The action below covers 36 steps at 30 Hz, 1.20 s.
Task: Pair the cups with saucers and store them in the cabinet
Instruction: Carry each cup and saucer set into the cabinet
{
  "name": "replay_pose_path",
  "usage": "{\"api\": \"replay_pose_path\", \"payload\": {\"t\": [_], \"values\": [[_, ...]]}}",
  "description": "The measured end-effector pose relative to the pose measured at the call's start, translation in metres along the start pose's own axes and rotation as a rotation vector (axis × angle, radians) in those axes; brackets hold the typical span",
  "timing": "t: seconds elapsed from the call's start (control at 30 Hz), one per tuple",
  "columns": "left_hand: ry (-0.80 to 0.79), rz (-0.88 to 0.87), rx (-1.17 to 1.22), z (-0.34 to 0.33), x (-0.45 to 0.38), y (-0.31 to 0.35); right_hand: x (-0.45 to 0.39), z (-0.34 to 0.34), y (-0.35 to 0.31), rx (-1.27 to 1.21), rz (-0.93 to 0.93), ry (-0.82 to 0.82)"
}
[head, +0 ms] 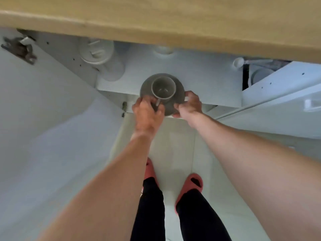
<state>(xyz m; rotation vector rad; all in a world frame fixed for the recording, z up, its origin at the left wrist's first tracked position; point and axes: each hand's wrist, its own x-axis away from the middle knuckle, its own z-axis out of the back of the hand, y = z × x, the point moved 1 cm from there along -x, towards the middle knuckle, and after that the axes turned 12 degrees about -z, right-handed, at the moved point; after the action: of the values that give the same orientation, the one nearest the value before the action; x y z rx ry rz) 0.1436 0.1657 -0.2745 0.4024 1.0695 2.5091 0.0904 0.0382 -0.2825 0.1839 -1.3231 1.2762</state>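
A grey cup (163, 87) stands upright on a grey saucer (178, 94), with its handle pointing toward me. The pair is at the front edge of a white cabinet shelf (208, 87) under the wooden countertop. My left hand (147, 113) grips the saucer's near left rim by the cup handle. On the near right rim my right hand (189, 105) holds the saucer. Whether the saucer rests on the shelf or hovers just above it, I cannot tell.
The wooden countertop (173, 23) overhangs the cabinet. White crockery (102, 56) is stacked at the back left of the shelf and another white piece (164, 50) stands at the back. The open cabinet door (43, 101) hangs at the left. My feet in red slippers (189, 188) stand on the pale floor.
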Motion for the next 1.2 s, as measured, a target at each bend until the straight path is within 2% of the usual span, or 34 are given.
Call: {"api": "replay_pose_path", "payload": {"t": [0.23,0.4,0.6,0.77,0.97,1.03,1.2], "values": [[0.012,-0.038,-0.036,-0.017,-0.071,-0.044,-0.056,-0.049,-0.025,0.078,0.112,0.105],[0.012,-0.068,0.014,-0.02,-0.092,-0.053,-0.064,-0.053,-0.043,0.051,0.111,0.067],[0.043,-0.107,-0.003,-0.022,-0.118,-0.053,-0.08,-0.057,-0.062,0.132,0.16,0.103],[-0.036,-0.13,-0.039,-0.024,-0.129,-0.057,-0.088,-0.057,-0.069,0.261,0.208,0.176],[-0.037,-0.033,-0.092,0.011,-0.08,-0.026,-0.016,-0.03,-0.033,0.517,0.142,0.13],[-0.104,-0.076,-0.135,0.041,-0.046,-0.004,0.032,-0.012,-0.024,0.542,0.143,0.074],[-0.191,-0.242,-0.303,0.128,0.021,0.056,0.155,0.038,-0.03,0.467,0.218,0.093]]}}
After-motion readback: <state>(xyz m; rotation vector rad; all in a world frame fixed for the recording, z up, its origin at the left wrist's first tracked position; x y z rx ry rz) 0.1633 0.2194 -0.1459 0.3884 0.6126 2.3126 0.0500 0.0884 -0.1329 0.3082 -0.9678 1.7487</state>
